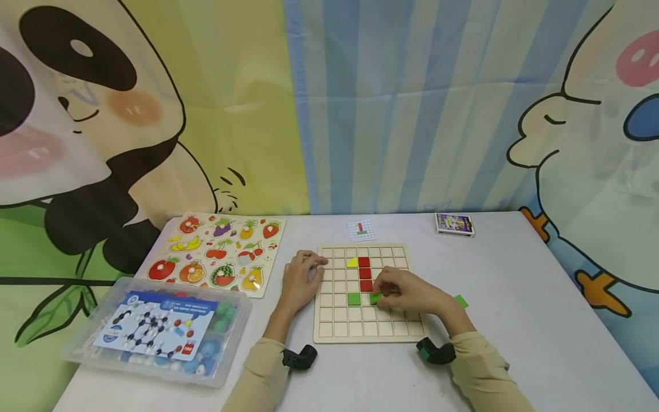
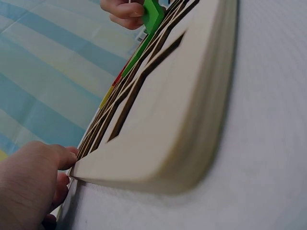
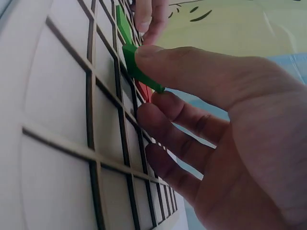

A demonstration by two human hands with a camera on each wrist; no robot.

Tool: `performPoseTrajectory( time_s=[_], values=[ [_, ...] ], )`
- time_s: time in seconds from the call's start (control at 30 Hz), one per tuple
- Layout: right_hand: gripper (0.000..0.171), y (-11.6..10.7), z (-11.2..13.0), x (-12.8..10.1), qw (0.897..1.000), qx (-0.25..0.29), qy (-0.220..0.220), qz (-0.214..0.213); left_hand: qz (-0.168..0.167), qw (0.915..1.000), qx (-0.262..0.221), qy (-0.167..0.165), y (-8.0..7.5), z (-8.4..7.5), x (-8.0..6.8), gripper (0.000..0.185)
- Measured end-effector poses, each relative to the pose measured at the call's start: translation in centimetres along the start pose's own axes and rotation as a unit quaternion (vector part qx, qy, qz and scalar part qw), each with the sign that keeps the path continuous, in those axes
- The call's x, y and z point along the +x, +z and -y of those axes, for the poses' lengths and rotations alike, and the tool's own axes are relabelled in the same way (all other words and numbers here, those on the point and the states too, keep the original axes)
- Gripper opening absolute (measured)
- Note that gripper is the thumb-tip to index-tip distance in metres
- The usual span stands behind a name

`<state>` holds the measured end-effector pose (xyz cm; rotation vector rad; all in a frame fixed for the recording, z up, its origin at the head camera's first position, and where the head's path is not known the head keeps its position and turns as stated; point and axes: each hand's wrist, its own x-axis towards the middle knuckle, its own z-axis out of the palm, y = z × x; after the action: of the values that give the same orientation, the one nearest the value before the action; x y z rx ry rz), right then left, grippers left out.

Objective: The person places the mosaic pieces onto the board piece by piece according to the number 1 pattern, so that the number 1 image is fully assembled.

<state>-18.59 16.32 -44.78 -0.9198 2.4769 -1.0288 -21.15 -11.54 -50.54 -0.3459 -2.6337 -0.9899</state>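
My right hand pinches a green square tile between thumb and fingertips. The tile is tilted over a cell of the wooden grid board, below and right of the red tiles. Three red tiles form a column on the board, with a small yellow piece left of the top one. Another green tile lies flat in a cell to the lower left. My left hand rests at the board's left edge, its fingertips touching the rim.
A small pattern card lies behind the board, and a card box at the back right. A fruit puzzle board and a clear molecular model case stand at left. Beside my right wrist lies a green piece.
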Motion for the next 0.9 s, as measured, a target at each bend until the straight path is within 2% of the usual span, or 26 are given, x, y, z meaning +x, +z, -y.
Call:
performPoseTrajectory(
  time_s=[0.13,0.37,0.77,0.9],
  values=[
    [0.015,0.3,0.2,0.1,1.0,-0.007,-0.002,0.005,-0.002,1.0,0.004,0.001,0.0,0.0,0.0,0.015],
    [0.015,0.9,1.0,0.3,0.999,-0.047,0.011,-0.015,0.004,1.0,0.004,0.0,0.0,-0.1,0.0,0.015],
    [0.014,1.2,0.8,0.4,0.998,-0.06,0.0,-0.02,0.006,1.0,0.005,-0.004,-0.1,-0.2,0.1,0.015],
    [0.02,1.3,0.8,0.4,0.997,-0.068,0.002,-0.029,0.006,0.9999,0.005,-0.007,-0.1,-0.2,0.0,0.014]
  ],
)
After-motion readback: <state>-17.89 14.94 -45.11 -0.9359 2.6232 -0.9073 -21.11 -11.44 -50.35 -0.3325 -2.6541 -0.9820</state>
